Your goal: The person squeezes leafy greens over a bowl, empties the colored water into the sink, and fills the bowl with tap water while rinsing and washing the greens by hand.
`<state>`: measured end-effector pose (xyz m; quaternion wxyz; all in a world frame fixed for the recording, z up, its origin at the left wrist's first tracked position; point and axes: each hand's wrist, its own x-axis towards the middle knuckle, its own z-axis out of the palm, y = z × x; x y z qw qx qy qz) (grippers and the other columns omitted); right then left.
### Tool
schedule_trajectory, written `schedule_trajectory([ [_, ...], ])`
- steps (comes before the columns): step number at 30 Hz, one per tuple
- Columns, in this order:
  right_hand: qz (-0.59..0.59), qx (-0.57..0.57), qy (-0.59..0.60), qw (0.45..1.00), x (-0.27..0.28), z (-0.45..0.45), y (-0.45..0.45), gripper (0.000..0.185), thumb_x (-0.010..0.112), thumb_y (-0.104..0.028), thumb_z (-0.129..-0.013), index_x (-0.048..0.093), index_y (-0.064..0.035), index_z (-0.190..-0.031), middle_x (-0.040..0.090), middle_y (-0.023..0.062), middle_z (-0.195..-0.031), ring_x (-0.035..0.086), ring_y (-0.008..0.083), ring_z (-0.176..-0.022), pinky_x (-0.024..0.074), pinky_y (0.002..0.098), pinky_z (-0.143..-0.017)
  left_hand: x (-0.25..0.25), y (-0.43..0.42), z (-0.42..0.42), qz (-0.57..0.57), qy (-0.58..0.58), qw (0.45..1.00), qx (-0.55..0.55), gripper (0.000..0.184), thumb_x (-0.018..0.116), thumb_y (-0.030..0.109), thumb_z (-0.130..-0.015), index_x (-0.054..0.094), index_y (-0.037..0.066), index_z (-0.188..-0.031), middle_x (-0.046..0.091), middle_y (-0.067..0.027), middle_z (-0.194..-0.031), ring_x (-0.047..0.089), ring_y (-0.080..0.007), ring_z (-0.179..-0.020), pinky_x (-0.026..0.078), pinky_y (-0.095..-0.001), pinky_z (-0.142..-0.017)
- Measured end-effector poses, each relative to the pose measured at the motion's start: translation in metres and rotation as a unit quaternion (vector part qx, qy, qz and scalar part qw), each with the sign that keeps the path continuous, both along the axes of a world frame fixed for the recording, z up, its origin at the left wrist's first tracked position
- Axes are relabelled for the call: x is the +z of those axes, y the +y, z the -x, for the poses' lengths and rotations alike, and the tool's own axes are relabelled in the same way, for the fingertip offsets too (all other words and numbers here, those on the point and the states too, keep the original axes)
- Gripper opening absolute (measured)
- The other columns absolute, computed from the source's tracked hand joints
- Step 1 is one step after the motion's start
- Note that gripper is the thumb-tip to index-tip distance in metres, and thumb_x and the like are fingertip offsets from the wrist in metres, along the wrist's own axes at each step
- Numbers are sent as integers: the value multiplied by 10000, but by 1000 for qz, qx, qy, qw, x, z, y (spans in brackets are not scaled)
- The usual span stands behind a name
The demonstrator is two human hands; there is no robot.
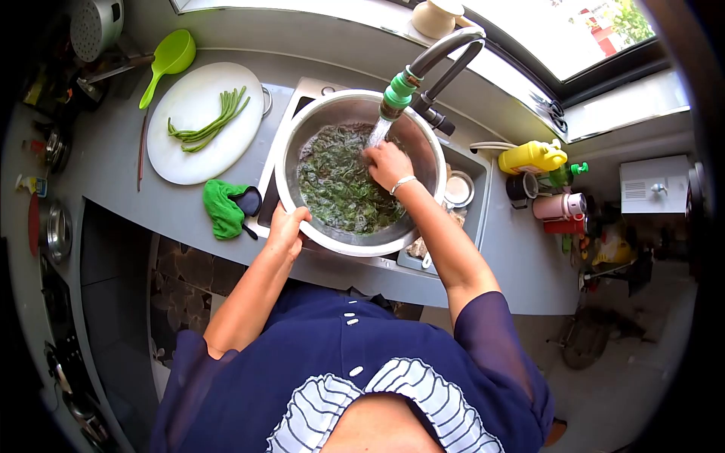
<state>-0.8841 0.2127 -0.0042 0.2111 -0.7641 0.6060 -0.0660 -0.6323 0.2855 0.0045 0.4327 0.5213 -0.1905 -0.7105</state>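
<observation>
A large round metal basin (436, 155) sits over the sink, holding dark leafy greens (340, 181) in water. My left hand (285, 230) is closed on the near-left part of its rim, with the thumb on top. Inside the basin, my right hand (387, 164) has its fingers curled down into the greens at the right side; the fingertips are hidden by water and leaves. Water runs from the tap (399, 92), with its green nozzle, in a stream just beside my right fingers.
Left of the basin, a round white cutting board (170, 155) bears long green beans (215, 124). Near it lie a lime-green ladle (174, 54) and a green cloth (223, 210). A yellow bottle (532, 157) and a pink flask (557, 207) stand on the right. A strainer (458, 189) shows in the sink.
</observation>
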Motion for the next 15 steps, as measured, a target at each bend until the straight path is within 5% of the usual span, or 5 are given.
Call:
schedule_trajectory([
  [3,-44,35,-175,983,2,-7,8,346,604,-98,-762,634,-135,-1105,587,136,-1024,552,337,-991,465,436,-880,3,0,1,6,-8,1000,-4,499,560,-89,-626,507,19,-1111,528,-64,-898,525,-190,-796,482,-309,-668],
  [6,137,-55,-4,989,16,11,3,356,611,-103,-756,636,-149,-1108,569,124,-1095,530,328,-1036,442,413,-928,-3,-1,-1,2,-8,1000,5,509,555,-91,-625,505,18,-1120,534,-66,-901,526,-194,-798,484,-310,-673],
  [9,-22,-40,9,999,-5,16,5,364,621,-131,-752,624,-137,-1116,588,142,-1081,572,332,-1021,462,435,-897,-8,-3,-3,-5,-12,1000,-3,511,550,-95,-625,505,17,-1122,541,-70,-906,530,-198,-802,488,-313,-679],
  [11,-72,-1,-112,991,-2,8,10,363,648,-159,-746,607,-120,-1104,628,159,-1060,596,355,-998,472,431,-879,-11,-3,-4,0,-11,1000,-4,508,547,-97,-627,506,18,-1120,543,-71,-906,532,-198,-804,489,-314,-680],
  [15,84,-149,48,984,20,11,20,487,693,-203,-741,536,-169,-1200,549,139,-1098,586,356,-975,492,432,-851,-11,-1,-2,11,-3,1000,20,441,552,-103,-645,526,11,-1070,545,-50,-841,527,-172,-723,461,-295,-615],
])
